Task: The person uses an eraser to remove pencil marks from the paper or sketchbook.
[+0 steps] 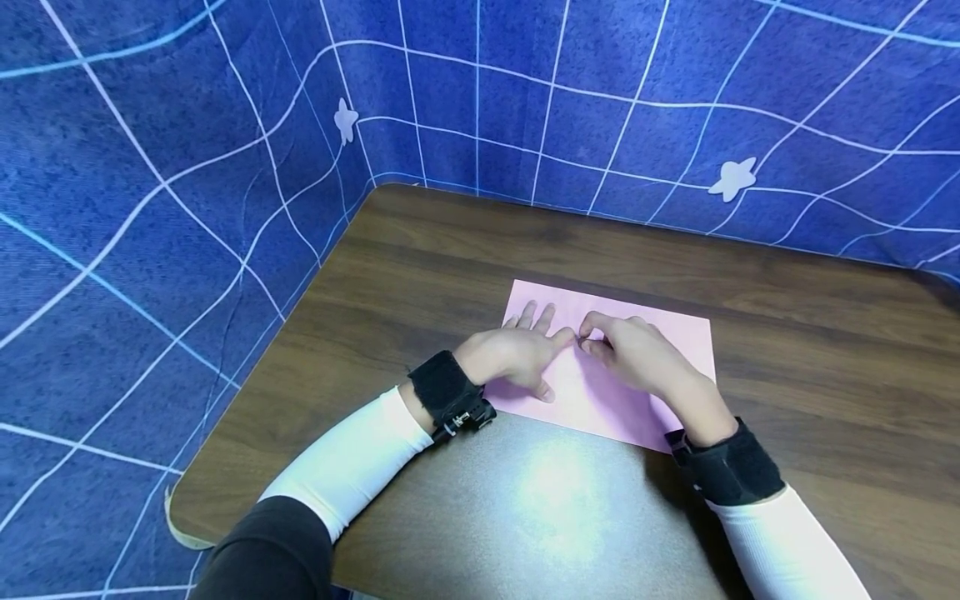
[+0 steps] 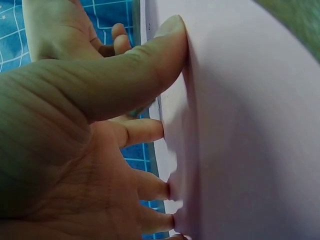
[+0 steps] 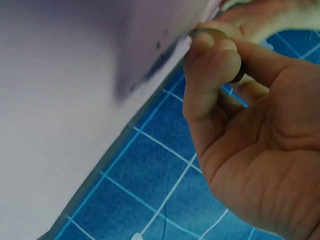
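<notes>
Flat pink paper sheet (image 1: 645,333) on the dark wooden desk (image 1: 810,350), under spread left hand (image 1: 517,354), pinched by right hand (image 1: 633,354).

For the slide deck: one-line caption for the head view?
Left hand pressed flat on pink paper while right hand pinches it, on a wooden table.

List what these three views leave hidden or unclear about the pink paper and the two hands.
- Head view: the middle of the pink paper is covered by the left hand and right hand; any fold or crease there is hidden.
- Right wrist view: the right hand's grip at the paper's edge is too close and blurred to tell a pinch from a press.
- Left wrist view: the paper is cut off by the frame; its outline cannot be made out.
</notes>
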`<action>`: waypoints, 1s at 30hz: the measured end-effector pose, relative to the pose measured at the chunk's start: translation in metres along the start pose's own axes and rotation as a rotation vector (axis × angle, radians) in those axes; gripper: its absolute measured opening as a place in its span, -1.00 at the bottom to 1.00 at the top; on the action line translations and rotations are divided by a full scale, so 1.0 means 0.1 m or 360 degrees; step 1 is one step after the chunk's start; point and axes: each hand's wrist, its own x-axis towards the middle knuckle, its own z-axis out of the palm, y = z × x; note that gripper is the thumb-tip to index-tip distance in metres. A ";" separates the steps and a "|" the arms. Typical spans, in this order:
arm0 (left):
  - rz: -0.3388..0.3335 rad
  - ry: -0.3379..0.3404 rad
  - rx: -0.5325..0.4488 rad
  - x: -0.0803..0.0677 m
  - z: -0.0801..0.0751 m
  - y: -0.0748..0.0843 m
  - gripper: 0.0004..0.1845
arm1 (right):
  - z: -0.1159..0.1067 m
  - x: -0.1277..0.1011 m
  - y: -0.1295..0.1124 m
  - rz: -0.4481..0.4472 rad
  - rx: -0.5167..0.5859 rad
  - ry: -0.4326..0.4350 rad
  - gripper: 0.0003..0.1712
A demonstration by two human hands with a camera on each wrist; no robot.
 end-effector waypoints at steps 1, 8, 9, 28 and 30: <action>-0.0001 0.0001 0.0007 0.00 0.00 0.00 -0.07 | 0.01 0.01 -0.01 0.0002 -0.0015 0.0011 -0.89; -0.0013 0.0010 0.0038 0.00 -0.01 0.01 -0.05 | -0.01 0.02 0.00 0.0176 0.0081 -0.0084 -0.96; -0.0012 0.0012 0.0038 0.00 -0.01 0.01 -0.05 | -0.01 0.02 0.00 0.0196 0.0100 -0.0100 -0.96; -0.0014 0.0013 -0.0022 -0.02 0.01 0.02 -0.03 | -0.27 -0.13 0.35 0.0317 0.0239 -0.0287 -0.89; -0.0009 0.0013 -0.0029 -0.02 0.01 0.01 -0.04 | -0.29 -0.14 0.39 0.0330 0.0243 -0.0302 -0.90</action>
